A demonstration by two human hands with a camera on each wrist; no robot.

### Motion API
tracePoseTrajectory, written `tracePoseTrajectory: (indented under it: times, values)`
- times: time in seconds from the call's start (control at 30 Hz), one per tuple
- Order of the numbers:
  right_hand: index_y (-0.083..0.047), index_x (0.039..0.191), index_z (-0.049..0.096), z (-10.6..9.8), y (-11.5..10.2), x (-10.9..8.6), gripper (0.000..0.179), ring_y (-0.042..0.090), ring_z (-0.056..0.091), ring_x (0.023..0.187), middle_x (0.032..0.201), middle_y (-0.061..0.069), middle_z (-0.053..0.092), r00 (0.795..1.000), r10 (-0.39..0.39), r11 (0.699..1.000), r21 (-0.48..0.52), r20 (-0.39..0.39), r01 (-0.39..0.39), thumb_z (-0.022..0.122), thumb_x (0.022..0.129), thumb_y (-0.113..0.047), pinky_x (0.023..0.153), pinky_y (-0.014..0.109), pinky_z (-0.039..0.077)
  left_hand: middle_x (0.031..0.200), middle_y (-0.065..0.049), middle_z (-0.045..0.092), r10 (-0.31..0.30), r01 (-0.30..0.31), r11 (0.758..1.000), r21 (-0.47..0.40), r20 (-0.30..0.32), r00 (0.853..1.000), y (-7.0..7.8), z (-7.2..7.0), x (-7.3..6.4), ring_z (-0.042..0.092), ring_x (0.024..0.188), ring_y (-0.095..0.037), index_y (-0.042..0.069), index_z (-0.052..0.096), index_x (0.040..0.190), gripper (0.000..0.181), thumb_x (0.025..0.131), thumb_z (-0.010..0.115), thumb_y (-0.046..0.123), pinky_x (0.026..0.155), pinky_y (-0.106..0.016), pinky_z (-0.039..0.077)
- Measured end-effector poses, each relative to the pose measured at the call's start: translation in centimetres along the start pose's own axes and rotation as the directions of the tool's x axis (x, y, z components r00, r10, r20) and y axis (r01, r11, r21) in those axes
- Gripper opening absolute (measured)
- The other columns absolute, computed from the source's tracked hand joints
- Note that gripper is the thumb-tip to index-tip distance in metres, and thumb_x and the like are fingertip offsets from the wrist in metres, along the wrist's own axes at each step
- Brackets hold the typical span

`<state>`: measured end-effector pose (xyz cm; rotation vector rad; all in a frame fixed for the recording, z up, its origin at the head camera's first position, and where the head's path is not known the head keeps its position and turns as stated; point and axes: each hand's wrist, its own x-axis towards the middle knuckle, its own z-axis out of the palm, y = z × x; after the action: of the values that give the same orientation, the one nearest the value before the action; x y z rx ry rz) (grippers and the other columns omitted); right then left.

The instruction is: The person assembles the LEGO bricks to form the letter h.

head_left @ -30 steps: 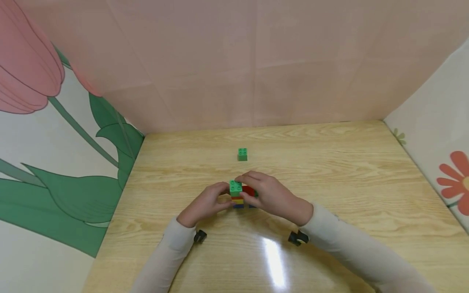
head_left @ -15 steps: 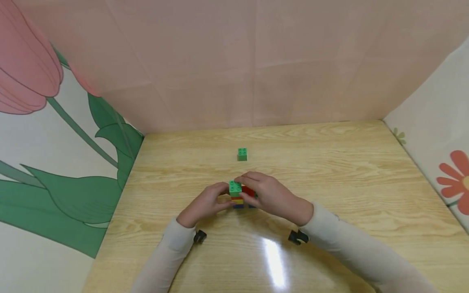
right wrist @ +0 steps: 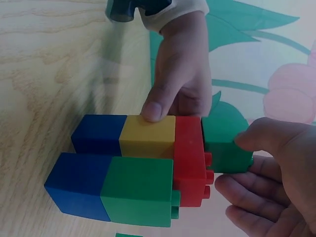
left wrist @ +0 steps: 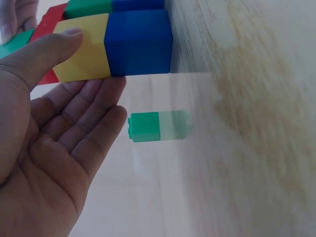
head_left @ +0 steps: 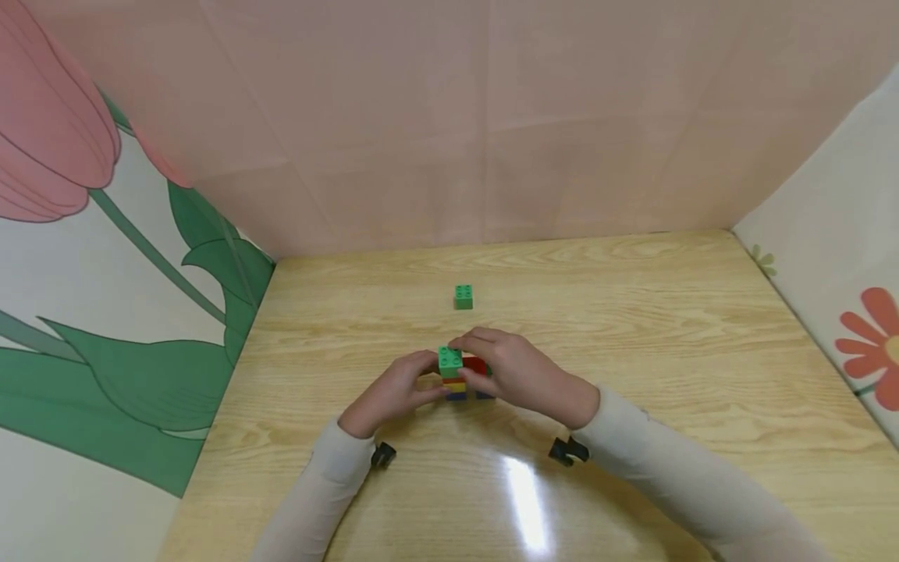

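Observation:
A small tower of toy building bricks stands on the table between my hands. One column has a blue brick (left wrist: 138,42) at the bottom and a yellow brick (right wrist: 148,134) above it. Over these lies a red brick (right wrist: 189,158), topped by a green brick (head_left: 450,361). Beside that column is a second, lower one, with a blue brick (right wrist: 79,182) under a green brick (right wrist: 138,190). My left hand (head_left: 396,390) grips the tower at the yellow brick, thumb on its near face. My right hand (head_left: 525,373) pinches the top green brick between thumb and fingers.
Farther back on the wooden table (head_left: 632,312) sits a loose green brick (head_left: 463,297). A pink wall covering (head_left: 485,117) rises behind the table's far edge, and flower-printed panels stand on both sides.

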<state>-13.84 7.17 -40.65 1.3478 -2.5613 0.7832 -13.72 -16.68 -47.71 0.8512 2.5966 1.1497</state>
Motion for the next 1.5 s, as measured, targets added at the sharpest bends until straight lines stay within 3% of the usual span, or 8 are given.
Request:
tracePoseTrajectory:
  times: [0.37, 0.7, 0.9, 1.07, 1.5]
  values:
    - [-0.008, 0.122, 0.064, -0.05, 0.10, 0.11, 0.035, 0.014, 0.065, 0.092, 0.112, 0.001, 0.065, 0.999, 0.016, 1.000, 0.023, 0.033, -0.017, 0.069, 0.092, -0.023, 0.071, 0.019, 0.055, 0.118, 0.008, 0.062, -0.005, 0.005, 1.000, -0.013, 0.008, 1.000, -0.02, 0.06, -0.20, 0.058, 0.113, -0.008, 0.018, 0.060, 0.125, 0.036, 0.092, 0.070, 0.028, 0.098, -0.028, 0.047]
    - [-0.007, 0.121, 0.064, 0.02, -0.03, -0.02, 0.033, 0.014, 0.064, 0.088, 0.110, 0.001, 0.064, 1.000, -0.015, 1.000, 0.018, 0.002, 0.015, 0.068, 0.092, -0.021, 0.070, 0.018, 0.054, 0.116, 0.007, 0.063, 0.031, -0.031, 0.999, 0.004, -0.016, 0.999, 0.04, -0.01, -0.21, 0.059, 0.112, -0.010, 0.016, 0.061, 0.123, 0.034, 0.091, 0.070, 0.027, 0.097, -0.028, 0.048]
    - [-0.007, 0.122, 0.063, 0.37, 0.04, -0.05, 0.033, 0.012, 0.063, 0.087, 0.109, 0.000, 0.063, 1.000, -0.021, 1.000, 0.022, -0.013, 0.021, 0.068, 0.092, -0.021, 0.069, 0.018, 0.054, 0.120, 0.007, 0.062, 0.007, -0.007, 1.000, -0.004, -0.011, 1.000, 0.13, -0.04, -0.30, 0.057, 0.115, -0.009, 0.017, 0.060, 0.126, 0.037, 0.092, 0.070, 0.027, 0.098, -0.028, 0.047]
    - [-0.008, 0.123, 0.063, 0.62, 0.20, -0.15, 0.034, 0.014, 0.064, 0.091, 0.110, 0.000, 0.063, 1.000, -0.010, 1.000, 0.019, -0.015, 0.011, 0.067, 0.093, -0.023, 0.072, 0.020, 0.055, 0.122, 0.008, 0.061, -0.010, 0.010, 1.000, -0.003, 0.004, 1.000, 0.16, -0.05, -0.29, 0.056, 0.116, -0.007, 0.018, 0.059, 0.127, 0.038, 0.092, 0.069, 0.028, 0.098, -0.025, 0.046]
    - [-0.007, 0.124, 0.062, 0.34, -0.07, -0.30, 0.036, 0.015, 0.063, 0.100, 0.115, 0.005, 0.064, 1.000, 0.016, 1.000, -0.025, -0.012, -0.017, 0.068, 0.092, -0.024, 0.077, 0.024, 0.056, 0.121, 0.007, 0.061, 0.019, -0.019, 1.000, -0.017, -0.001, 1.000, 0.34, -0.12, -0.11, 0.056, 0.116, -0.009, 0.017, 0.059, 0.128, 0.038, 0.092, 0.070, 0.027, 0.099, -0.027, 0.047]
